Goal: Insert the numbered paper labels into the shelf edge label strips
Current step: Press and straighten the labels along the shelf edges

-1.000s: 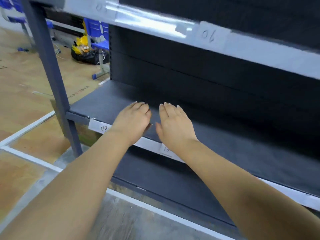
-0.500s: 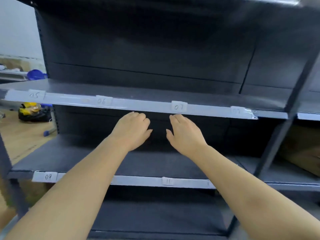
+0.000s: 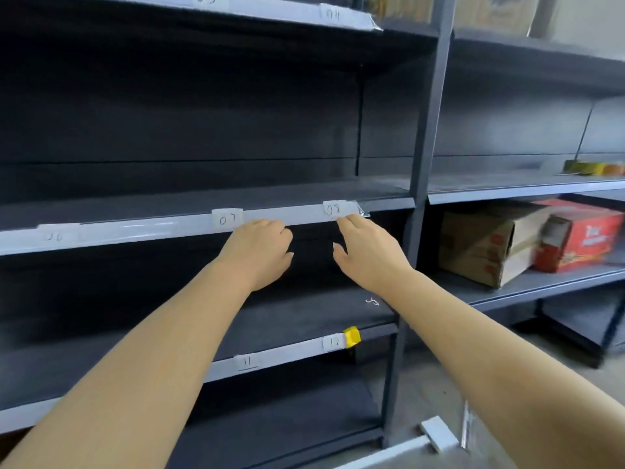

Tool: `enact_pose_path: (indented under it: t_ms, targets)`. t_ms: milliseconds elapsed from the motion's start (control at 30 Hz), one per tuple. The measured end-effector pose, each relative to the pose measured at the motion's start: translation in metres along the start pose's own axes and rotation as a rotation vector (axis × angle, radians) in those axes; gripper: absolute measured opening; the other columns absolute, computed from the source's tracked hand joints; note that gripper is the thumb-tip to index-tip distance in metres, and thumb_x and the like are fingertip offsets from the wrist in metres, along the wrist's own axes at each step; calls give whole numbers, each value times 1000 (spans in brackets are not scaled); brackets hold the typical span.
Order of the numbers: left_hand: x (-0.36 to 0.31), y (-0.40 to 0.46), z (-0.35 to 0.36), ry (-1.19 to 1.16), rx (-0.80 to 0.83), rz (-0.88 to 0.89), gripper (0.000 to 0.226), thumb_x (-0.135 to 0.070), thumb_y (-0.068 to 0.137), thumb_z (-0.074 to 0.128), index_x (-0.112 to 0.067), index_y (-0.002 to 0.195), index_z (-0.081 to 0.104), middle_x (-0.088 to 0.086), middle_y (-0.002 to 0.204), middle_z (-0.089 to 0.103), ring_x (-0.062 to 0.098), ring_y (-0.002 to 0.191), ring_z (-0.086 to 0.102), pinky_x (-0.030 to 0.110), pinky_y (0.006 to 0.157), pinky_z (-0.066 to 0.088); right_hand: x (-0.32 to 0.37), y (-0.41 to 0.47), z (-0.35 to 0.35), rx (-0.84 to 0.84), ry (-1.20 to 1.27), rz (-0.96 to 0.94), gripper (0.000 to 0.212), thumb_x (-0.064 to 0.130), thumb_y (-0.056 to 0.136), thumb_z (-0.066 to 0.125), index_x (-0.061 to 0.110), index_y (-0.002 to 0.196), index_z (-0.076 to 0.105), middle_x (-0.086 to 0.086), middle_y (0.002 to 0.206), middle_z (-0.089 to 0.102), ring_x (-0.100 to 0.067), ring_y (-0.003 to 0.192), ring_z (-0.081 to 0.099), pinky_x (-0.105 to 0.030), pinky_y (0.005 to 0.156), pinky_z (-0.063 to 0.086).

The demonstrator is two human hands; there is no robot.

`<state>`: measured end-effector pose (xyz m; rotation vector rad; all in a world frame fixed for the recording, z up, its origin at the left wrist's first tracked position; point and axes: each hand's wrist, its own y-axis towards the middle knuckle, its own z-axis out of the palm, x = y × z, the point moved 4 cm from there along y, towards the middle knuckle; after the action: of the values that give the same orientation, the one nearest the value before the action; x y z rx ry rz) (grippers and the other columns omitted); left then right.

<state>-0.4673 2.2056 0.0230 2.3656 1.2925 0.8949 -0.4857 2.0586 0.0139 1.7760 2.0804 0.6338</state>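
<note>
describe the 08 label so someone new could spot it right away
Find the grey upright post between the two shelf bays. On the middle shelf's white label strip left of it, the 08 label sits at the right end, by crinkled clear plastic, unlike the mid-strip 07 label.

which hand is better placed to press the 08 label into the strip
Right, probably. The right hand has straight fingertips just below the 08 label, near the strip's right end. The left hand sits under the 07 label, further away. Neither holds anything.
</note>
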Motion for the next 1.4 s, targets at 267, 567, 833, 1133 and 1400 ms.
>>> enact_pose_path:
  t_ms: [267,567,833,1133,1400]
  targets:
    - [-27,27,17,36,56,52,31,-35,98,38,-10,110,53,3,114,54,21,107,50,27,85,37,-40,-5,8,35,35,64,36,24,96,45,6,127,46,-6,130,49,-25,114,51,-32,87,45]
    - [-26,83,74,-42,56,69,26,-33,96,45,-12,111,50,1,116,52,19,110,47,24,93,33,-76,48,56,121,19,62,42,25,95,51,9,132,41,-4,133,46,-23,116,50,-31,88,46]
    - [-16,137,111,-27,-81,24,62,-26,40,94,-2,92,70,9,92,69,25,90,68,32,82,53,-91,118,82,121,1,8,59,26,92,57,9,141,30,-2,146,33,-22,131,38,-31,103,36]
    - [-7,169,130,-97,-53,-62,51,-34,92,55,-10,133,40,1,124,43,18,114,41,26,79,37,-93,157,90,123,-29,-95,46,25,91,59,13,133,44,-2,132,46,-22,117,49,-32,89,45]
    - [-5,169,125,-170,-20,-131,35,-33,89,60,-16,120,55,-1,111,48,18,102,47,25,65,31,-94,162,89,127,-47,-84,34,25,86,65,14,117,57,-4,111,54,-29,93,59,-33,74,47]
